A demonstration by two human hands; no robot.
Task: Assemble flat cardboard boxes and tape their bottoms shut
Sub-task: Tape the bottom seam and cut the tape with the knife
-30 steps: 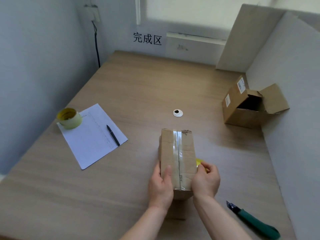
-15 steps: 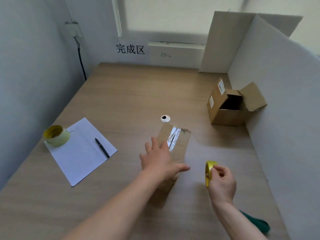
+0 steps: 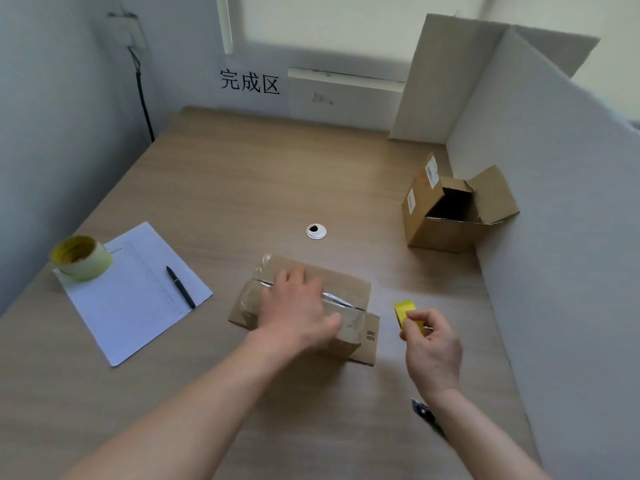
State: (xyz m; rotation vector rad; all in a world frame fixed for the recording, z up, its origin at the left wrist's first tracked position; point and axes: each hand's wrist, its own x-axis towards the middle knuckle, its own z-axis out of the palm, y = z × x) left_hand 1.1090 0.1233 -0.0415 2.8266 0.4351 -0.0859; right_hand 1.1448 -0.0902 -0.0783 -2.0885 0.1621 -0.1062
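Left hand [image 3: 298, 311] flat, pressing taped box [image 3: 349, 296]; right hand [image 3: 431, 344] pinching yellow tape roll [image 3: 408, 315]. Risk: seam lifting if under-pressed.

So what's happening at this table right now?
A person is taping small brown cardboard boxes. Their left hand lies flat on top of a box whose seam already carries clear tape, while their right hand pinches a yellow tape roll beside it. Another open cardboard box sits by the grey partition.
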